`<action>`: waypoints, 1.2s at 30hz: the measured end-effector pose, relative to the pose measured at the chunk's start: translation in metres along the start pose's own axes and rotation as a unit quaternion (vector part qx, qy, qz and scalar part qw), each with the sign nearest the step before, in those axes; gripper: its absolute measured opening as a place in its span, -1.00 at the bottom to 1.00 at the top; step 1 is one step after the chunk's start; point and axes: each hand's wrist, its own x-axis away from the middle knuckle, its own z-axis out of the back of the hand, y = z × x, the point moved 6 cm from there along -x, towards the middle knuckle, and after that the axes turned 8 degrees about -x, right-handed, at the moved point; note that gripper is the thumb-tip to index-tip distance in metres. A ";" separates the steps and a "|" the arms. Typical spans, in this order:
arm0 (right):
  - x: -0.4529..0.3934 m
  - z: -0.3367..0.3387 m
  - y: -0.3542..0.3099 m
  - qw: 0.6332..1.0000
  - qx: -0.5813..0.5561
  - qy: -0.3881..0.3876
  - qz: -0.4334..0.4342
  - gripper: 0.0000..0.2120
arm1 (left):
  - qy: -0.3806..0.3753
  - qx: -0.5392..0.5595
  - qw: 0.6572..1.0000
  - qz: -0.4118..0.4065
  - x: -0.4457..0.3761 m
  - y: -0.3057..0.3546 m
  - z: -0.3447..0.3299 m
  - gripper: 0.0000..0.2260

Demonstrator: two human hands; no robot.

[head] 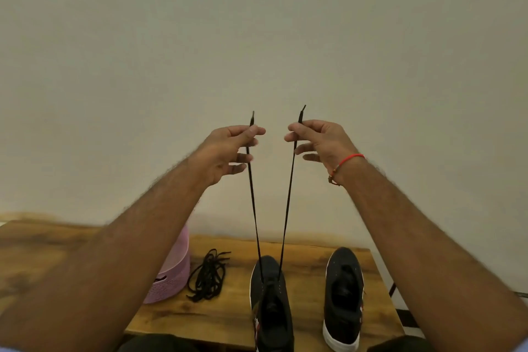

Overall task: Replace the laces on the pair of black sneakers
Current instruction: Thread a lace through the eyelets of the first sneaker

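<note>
Head view: the left hand and right hand are raised well above the table, each pinching one end of a black lace between thumb and forefinger, with the other fingers loosely spread. The tips stick up just past the pinches, the right one slightly higher. Both strands run down taut, converging on the left sneaker, where they enter the lowest eyelets near the toe. The right sneaker stands beside it, apart, with no lace visible in it. Left of the shoes lies a loose bundle of black laces, and beyond that a pink container partly behind the left forearm. Everything sits on a wooden table against a plain wall.

The step looks like evening out the lace after the first pass. Done well, it means drawing both ends up together until the tips match in height, so the lengths are equal, while keeping the strands flat and untwisted before crossing them to the next eyelets. The shoe should stay planted; too hard a pull could lift it.

The eyelets are too dark to make out, so I cannot tell exactly how the lace sits under them. The left sneaker's heel is cut off by the frame, and the container's contents are hidden.
</note>
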 end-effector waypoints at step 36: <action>-0.018 -0.025 -0.035 0.988 0.034 0.086 0.127 -0.88 | 0.235 -0.138 0.945 -0.179 -0.019 0.051 0.005 -0.94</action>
